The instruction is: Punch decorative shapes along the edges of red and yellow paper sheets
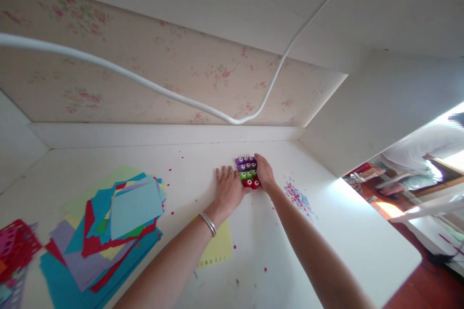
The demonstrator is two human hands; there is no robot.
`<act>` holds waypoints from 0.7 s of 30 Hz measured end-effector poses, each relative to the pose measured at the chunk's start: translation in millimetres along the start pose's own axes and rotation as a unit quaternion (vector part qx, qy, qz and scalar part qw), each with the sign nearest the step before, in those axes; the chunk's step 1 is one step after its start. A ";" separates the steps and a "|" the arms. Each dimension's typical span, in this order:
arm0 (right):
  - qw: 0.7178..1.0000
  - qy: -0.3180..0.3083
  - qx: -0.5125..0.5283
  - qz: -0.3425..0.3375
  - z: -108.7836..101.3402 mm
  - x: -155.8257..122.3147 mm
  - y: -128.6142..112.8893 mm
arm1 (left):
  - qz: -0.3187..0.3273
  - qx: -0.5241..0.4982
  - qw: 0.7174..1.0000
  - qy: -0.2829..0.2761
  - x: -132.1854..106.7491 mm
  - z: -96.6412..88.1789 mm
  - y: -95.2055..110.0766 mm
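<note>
Purple-green-red eyed pieces [248, 173] | your left hand [228, 185] spread wide, right hand [264, 173] grip unclear | probably light, stiff; brace the ends

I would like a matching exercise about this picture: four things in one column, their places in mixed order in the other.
1. silver bracelet
2. stack of coloured paper
3. confetti
4. eyed objects

A. left of the left forearm
B. between left hand and right hand
C. around the left wrist
D. right of the right forearm

Pairs: 1-C, 2-A, 3-D, 4-B
</note>
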State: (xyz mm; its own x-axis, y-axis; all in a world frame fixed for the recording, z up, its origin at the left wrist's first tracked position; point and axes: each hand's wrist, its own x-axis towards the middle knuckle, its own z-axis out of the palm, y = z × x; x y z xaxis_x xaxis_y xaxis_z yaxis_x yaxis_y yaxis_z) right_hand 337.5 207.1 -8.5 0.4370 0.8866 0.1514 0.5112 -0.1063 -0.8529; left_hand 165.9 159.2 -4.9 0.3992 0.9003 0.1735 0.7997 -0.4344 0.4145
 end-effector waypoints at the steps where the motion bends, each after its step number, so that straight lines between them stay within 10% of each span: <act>1: 1.000 0.000 0.001 0.000 5.2 -1.3 -2.8 | -0.001 0.006 1.000 -0.005 -1.0 -1.6 -4.3; 21: 0.997 -0.033 0.017 -0.069 163.1 0.5 -84.4 | -0.037 0.044 0.997 -0.043 14.1 -71.4 -155.7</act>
State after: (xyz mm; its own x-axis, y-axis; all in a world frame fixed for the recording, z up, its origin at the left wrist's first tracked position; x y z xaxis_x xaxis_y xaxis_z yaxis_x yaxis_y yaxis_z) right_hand 173.8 289.9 -18.0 0.3146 0.9195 0.2357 0.5369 0.0324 -0.8430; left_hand 15.0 241.5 -3.2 0.3718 0.9260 0.0656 0.8634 -0.3709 0.3419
